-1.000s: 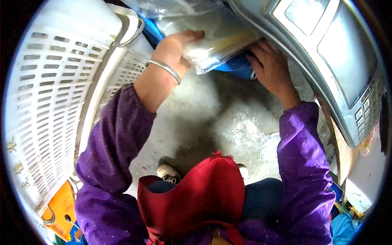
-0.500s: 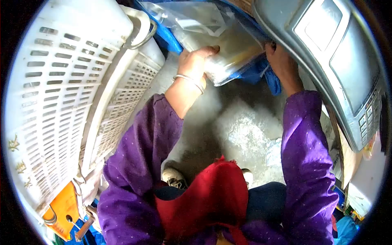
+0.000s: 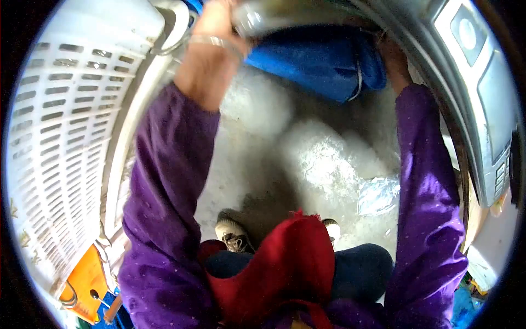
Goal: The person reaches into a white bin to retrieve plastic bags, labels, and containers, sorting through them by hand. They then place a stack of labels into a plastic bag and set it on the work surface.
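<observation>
My left hand (image 3: 216, 41), wearing a bangle, is at the top edge, smeared by motion, with its fingertips partly out of frame. It grips the side of a clear plastic bag (image 3: 274, 15), which is blurred and only partly in view. Beneath the plastic hangs a blue bag (image 3: 315, 63) with a pale cord or seam on its right side. At that bag's right edge my right hand (image 3: 392, 57) is closed on the blue material, its fingers in shadow.
White slatted plastic baskets (image 3: 71, 120) stand along the left. On the right, a grey scale-like machine with keys (image 3: 485, 104) leans close to my right arm. A shiny plastic piece (image 3: 379, 196) lies on the concrete floor. An orange object (image 3: 87, 282) is at lower left.
My left hand has moved up and left with the clear plastic bag, uncovering more of the blue bag. My right hand has shifted slightly right and up.
</observation>
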`<action>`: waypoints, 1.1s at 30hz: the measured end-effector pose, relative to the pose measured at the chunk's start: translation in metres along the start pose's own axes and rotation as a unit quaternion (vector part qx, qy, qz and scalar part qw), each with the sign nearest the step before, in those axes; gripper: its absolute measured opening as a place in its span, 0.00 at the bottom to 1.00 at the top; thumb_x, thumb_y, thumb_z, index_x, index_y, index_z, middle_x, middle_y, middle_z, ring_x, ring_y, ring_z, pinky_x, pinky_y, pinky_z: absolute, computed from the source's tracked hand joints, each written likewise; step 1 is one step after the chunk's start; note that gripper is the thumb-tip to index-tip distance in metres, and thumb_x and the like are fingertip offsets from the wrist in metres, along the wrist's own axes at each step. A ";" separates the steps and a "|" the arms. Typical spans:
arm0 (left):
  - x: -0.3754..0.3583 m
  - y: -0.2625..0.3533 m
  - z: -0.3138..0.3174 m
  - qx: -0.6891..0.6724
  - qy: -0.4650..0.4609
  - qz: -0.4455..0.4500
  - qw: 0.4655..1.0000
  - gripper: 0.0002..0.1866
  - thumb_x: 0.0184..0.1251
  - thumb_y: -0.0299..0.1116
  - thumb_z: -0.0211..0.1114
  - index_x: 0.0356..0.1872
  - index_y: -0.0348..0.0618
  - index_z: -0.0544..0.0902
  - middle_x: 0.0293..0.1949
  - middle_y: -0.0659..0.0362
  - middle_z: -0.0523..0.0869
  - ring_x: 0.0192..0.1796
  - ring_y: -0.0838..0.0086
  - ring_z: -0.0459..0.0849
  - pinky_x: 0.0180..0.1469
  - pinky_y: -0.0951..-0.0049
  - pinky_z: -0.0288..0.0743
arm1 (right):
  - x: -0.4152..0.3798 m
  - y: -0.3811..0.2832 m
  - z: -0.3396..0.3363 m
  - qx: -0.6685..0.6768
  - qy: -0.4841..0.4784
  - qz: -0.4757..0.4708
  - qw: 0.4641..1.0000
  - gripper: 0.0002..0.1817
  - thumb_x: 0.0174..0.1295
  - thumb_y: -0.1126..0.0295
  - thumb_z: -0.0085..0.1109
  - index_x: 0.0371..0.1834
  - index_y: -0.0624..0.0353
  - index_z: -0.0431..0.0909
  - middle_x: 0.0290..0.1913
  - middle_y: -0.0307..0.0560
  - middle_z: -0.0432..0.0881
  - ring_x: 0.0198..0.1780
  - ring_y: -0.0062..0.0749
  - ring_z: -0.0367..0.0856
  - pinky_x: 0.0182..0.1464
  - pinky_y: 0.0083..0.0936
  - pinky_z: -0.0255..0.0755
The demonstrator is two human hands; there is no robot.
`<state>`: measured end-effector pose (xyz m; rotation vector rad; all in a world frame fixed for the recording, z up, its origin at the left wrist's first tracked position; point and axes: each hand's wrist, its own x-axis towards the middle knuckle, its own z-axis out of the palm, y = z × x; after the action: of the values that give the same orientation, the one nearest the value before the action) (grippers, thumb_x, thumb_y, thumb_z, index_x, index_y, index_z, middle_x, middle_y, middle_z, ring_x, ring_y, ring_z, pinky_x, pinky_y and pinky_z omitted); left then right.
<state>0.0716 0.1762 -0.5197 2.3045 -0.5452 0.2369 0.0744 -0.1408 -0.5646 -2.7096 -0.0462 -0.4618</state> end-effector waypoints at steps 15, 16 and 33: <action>-0.115 0.014 -0.019 -0.541 -0.148 -0.354 0.749 0.18 0.50 0.29 0.66 0.43 0.31 0.78 0.32 0.51 0.84 0.34 0.71 0.84 0.37 0.76 0.80 | -0.035 0.051 -0.016 0.381 -0.088 0.115 0.913 0.26 0.65 0.53 0.51 0.60 0.60 0.66 0.55 0.46 0.72 0.55 0.33 0.70 0.57 0.30 0.64; -0.125 0.009 -0.018 -0.526 -0.166 -0.361 0.752 0.19 0.49 0.26 0.66 0.44 0.31 0.78 0.32 0.52 0.84 0.34 0.72 0.84 0.37 0.77 0.79 | -0.055 0.052 -0.015 0.426 -0.115 0.133 0.887 0.26 0.66 0.53 0.51 0.60 0.60 0.66 0.55 0.46 0.72 0.56 0.33 0.69 0.57 0.30 0.64; -0.173 0.011 -0.003 -0.535 -0.236 -0.387 0.713 0.19 0.49 0.29 0.66 0.45 0.37 0.79 0.33 0.64 0.81 0.35 0.81 0.77 0.40 0.78 0.70 | -0.200 -0.029 -0.059 0.630 -0.185 0.411 0.632 0.27 0.53 0.64 0.67 0.55 0.64 0.72 0.49 0.44 0.78 0.52 0.30 0.74 0.59 0.27 0.63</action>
<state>-0.0883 0.2254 -0.5668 1.2025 0.1306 -0.8899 -0.1362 -0.1297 -0.5677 -1.1274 0.5309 0.3550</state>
